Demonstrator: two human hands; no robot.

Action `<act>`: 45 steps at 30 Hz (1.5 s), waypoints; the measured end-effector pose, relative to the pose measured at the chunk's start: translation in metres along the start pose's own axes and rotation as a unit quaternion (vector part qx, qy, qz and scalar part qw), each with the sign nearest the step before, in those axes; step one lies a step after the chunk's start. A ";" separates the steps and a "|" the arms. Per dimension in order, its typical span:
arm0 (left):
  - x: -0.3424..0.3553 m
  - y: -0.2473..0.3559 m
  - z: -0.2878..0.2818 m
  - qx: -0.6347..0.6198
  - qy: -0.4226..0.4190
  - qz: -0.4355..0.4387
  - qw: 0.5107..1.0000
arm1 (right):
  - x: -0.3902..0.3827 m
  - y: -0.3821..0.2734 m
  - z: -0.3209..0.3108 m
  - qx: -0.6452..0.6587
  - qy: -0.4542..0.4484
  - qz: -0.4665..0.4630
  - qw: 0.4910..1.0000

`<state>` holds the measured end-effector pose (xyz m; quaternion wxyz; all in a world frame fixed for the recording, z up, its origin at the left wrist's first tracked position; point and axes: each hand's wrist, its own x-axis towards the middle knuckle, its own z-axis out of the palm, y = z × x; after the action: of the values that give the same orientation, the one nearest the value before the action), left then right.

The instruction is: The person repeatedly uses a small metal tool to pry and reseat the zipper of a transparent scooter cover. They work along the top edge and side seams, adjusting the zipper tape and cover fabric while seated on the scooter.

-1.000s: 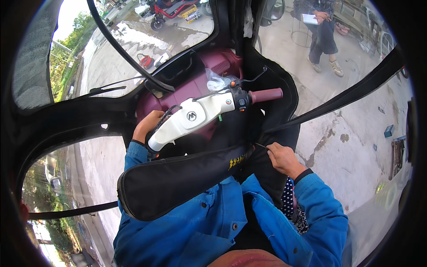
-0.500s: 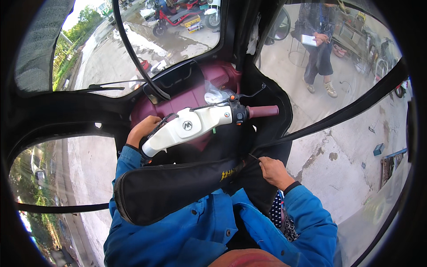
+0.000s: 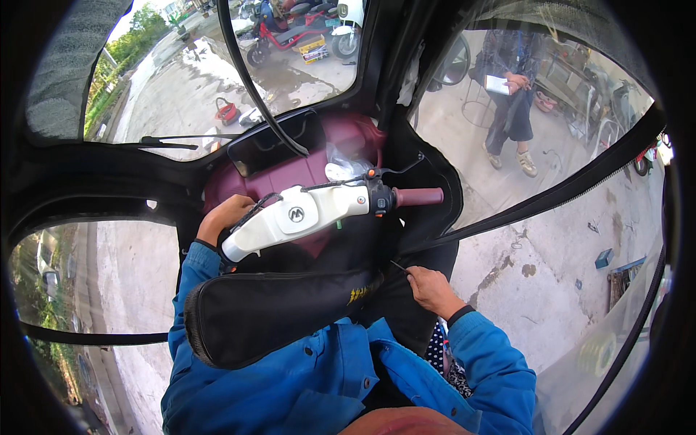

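My left hand lies against the far left side of the white handlebar cover, next to black cables. Its fingertips are hidden behind these. My right hand is closed, to the right of a long black zipped bag that lies across my lap. Between its thumb and fingers I pinch a thin dark rod, whose tip points up and left at the bag's right end. Black cloth lies under that spot. A dark red handgrip sticks out at the handlebar's right end, with no hand on it.
I sit inside a black-framed vehicle cover with clear windows. A dark red front panel holds a clear plastic bag. Outside on the right stands a person holding a white pad. Parked scooters and a red basket are ahead.
The whole view has shifted slightly, so the handlebar and bag appear a little further left. Both hands keep nearly the same places, and the thin rod is still in my right hand.
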<state>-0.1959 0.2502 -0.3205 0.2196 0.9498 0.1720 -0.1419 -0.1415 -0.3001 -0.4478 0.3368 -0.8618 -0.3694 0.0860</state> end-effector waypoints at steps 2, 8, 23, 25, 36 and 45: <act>-0.001 0.001 0.000 0.001 0.000 0.013 1.000 | 0.001 0.001 0.001 -0.003 -0.012 0.006 1.000; -0.002 0.001 0.001 -0.027 0.023 0.047 0.998 | 0.002 0.003 0.000 -0.016 -0.037 0.022 0.999; -0.006 0.007 -0.002 -0.006 0.014 0.029 0.999 | 0.004 0.000 -0.001 -0.013 -0.032 0.016 0.999; -0.006 0.006 -0.003 -0.007 0.012 0.030 0.999 | 0.004 0.000 -0.001 -0.017 -0.037 0.023 0.999; -0.005 0.005 -0.003 -0.010 0.009 0.034 0.999 | 0.005 0.000 -0.001 -0.020 -0.045 0.024 0.999; -0.004 0.003 -0.003 -0.019 0.007 0.038 0.999 | 0.005 0.001 -0.002 -0.022 -0.050 0.023 0.998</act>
<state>-0.1981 0.2482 -0.3159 0.2414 0.9524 0.1399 -0.1232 -0.1367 -0.2979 -0.4468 0.2969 -0.8719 -0.3676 0.1285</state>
